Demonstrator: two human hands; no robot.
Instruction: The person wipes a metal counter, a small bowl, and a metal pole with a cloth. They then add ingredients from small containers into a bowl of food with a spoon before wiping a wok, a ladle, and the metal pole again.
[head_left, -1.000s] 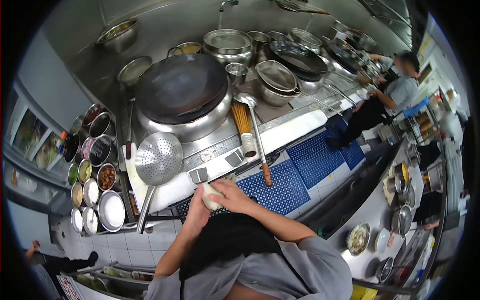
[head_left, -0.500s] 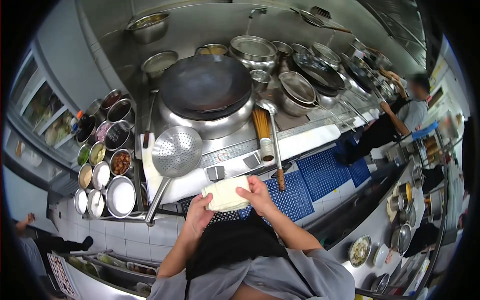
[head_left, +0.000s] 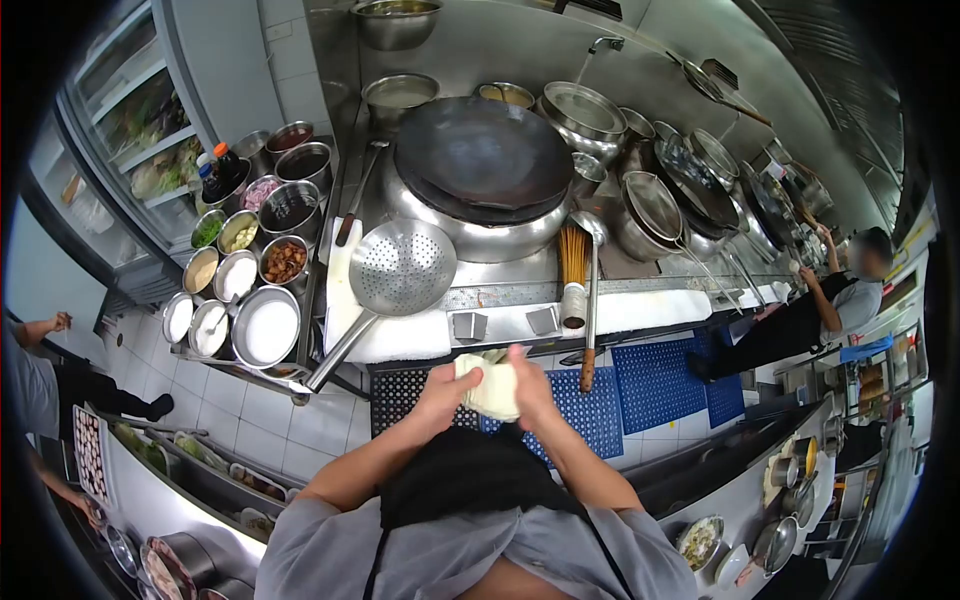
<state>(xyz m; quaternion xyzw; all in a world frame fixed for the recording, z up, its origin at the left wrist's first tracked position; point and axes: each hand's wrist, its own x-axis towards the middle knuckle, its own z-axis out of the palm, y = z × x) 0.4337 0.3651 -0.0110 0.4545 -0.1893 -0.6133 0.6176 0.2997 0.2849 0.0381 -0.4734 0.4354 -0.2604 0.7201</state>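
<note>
A folded, cream-coloured cloth (head_left: 490, 388) is held up between both hands, in front of the black apron. My left hand (head_left: 442, 394) grips its left side, thumb on top. My right hand (head_left: 530, 388) holds the right side, its fingers slightly blurred. Beyond the cloth, a perforated ladle (head_left: 402, 268) lies on a white towel (head_left: 405, 338). A bamboo brush (head_left: 573, 268) and a long-handled ladle (head_left: 591, 310) lie on the stove edge, and a dark wok (head_left: 485, 155) sits behind them.
Metal containers of ingredients (head_left: 285, 262) and a bowl of white powder (head_left: 266, 326) stand at the left. Strainers (head_left: 653, 205) rest on pots at the right. One co-worker (head_left: 845, 295) stands far right, another person (head_left: 45, 370) far left. Counters (head_left: 190, 500) run behind me.
The view has shifted, so the stove sits further right. The cloth looks narrower and more bunched, and my hands are closer together around it.
</note>
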